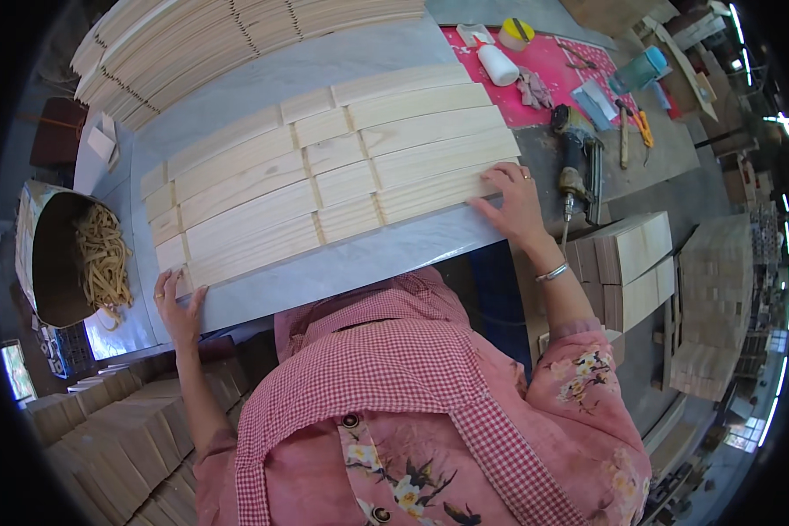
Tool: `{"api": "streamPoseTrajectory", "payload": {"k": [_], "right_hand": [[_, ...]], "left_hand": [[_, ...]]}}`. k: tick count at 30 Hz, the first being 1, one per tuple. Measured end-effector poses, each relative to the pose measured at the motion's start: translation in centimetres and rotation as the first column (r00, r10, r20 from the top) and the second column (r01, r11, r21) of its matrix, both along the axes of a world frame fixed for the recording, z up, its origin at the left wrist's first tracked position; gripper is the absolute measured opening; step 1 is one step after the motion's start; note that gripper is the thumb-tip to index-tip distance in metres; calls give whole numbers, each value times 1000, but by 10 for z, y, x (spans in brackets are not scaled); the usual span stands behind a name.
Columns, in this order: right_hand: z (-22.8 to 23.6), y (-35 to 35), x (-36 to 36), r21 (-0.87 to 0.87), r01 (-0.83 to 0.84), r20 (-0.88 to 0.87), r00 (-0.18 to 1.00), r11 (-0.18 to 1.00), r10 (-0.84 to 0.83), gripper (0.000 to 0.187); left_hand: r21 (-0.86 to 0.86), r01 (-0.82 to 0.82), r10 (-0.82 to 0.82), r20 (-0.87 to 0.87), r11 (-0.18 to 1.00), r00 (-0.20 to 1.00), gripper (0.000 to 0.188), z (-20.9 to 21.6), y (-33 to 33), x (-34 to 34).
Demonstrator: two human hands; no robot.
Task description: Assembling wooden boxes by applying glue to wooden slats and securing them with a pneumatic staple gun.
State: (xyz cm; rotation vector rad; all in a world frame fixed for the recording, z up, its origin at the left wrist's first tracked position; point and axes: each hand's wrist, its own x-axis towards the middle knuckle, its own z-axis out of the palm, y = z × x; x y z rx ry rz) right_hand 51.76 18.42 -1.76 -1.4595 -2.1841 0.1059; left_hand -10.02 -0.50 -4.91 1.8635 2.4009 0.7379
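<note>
Rows of pale wooden slats (342,180) lie side by side on a bluish-grey tabletop (342,289). Narrow grooves cross the rows, and the nearest row looks like a layered stack. At that row's near left corner, my left hand (179,307) rests with thumb and fingers spread around the end. My right hand (514,207), with a ring and a bracelet on the wrist, touches the right end of the nearest rows. Its fingers lie apart on the wood, thumb toward the front edge. Neither hand is closed around a slat.
Grooved slats (175,53) are piled high at the back left. A container of yellowish bands (103,254) stands left. On the right lie a power drill (572,158), a hammer (623,136), a white bottle (497,66) and a pink mat (543,53); below them are stacked wooden pieces (644,245).
</note>
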Motion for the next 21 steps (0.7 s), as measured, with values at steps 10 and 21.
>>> {"api": "streamPoseTrajectory", "payload": {"k": [10,21], "right_hand": [[-40,30,46,-40,401,-157,902,915,-402,32],[-37,33,36,40,350,-110,933,936,-344,23]], "left_hand": [[-65,-214,213,-30,975,977,83,-15,7,-26],[-220,-264,277,27,939,961,89,11,15,-14]]}}
